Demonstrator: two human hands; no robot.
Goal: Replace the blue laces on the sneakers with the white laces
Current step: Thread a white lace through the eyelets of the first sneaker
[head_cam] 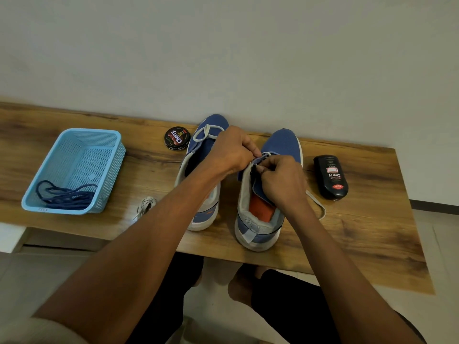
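2 hands: left hand, right hand both pinch white lace | 2 sneakers

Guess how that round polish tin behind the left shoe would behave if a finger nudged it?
The round polish tin lies flat on its wide face on the wooden table, so it would probably slide, not roll. It looks low and squat, so tipping seems unlikely. Its glossy lid may be slippery to pinch; gripping the rim looks safer.
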